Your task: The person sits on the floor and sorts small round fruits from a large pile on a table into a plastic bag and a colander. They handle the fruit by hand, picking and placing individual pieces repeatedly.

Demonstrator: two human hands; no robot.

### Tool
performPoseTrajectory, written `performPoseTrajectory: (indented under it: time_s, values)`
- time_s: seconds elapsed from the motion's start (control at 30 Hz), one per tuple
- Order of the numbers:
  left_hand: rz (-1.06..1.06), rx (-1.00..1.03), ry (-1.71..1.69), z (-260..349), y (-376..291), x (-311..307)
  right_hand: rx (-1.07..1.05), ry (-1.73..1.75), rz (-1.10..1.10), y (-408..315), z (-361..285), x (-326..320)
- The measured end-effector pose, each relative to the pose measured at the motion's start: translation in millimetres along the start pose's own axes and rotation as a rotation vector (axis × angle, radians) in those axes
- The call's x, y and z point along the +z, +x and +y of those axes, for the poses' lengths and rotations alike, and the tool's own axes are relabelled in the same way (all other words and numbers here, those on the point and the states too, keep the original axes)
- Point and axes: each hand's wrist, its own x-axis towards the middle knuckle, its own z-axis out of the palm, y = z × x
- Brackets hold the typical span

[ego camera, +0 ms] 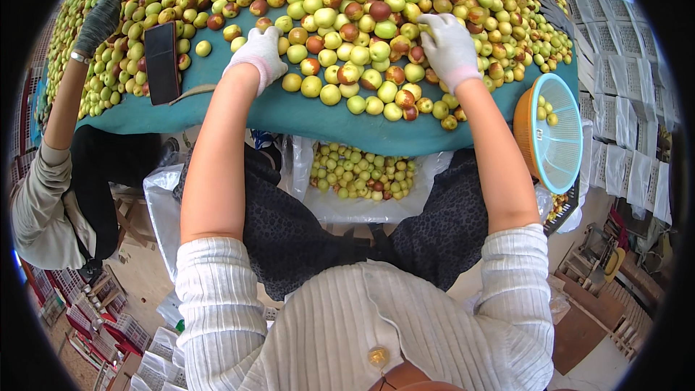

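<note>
A large heap of green and red-brown jujube fruits (pixel 360 55) lies on a table covered in teal cloth (pixel 304 122). My left hand (pixel 259 57), in a white glove with a pink cuff, rests at the heap's near left edge, fingers against some fruits; whether it grips one is hidden. My right hand (pixel 449 50), gloved alike, lies over fruits to the right, its fingers spread and bent down among them. Between the hands is a loose spread of fruits. Below the table edge, between the person's knees, a crate lined with white plastic (pixel 374 212) holds more jujubes.
A phone (pixel 162 62) lies left on the fruits and cloth. A blue plastic basket (pixel 559 157) with a few fruits sits in an orange one (pixel 524 111) at the right edge. A co-worker's dark-gloved hand (pixel 101 20) is at far left, another glove (pixel 555 15) at far right. Lined crates (pixel 608 73) stand beyond.
</note>
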Motion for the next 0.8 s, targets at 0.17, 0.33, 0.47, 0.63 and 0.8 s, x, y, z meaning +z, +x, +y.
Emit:
performPoseTrajectory:
  time_s: [0.17,0.33,0.47,0.63,0.8]
  values:
    - [-0.088,0.021,0.020,9,-6,0,0.344,0.670,0.175,-50,2,-26]
    - [-0.092,-0.042,0.081,20,-4,6,0.850,2.129,0.322,-65,47,-50]
    - [-0.059,-0.062,0.142,24,1,11,0.817,2.553,0.335,-67,68,-47]
    - [-0.081,-0.119,0.163,27,5,12,0.849,2.412,0.266,-74,71,-46]
    - [-0.051,-0.108,0.165,32,0,11,0.804,2.492,0.476,-86,102,-63]
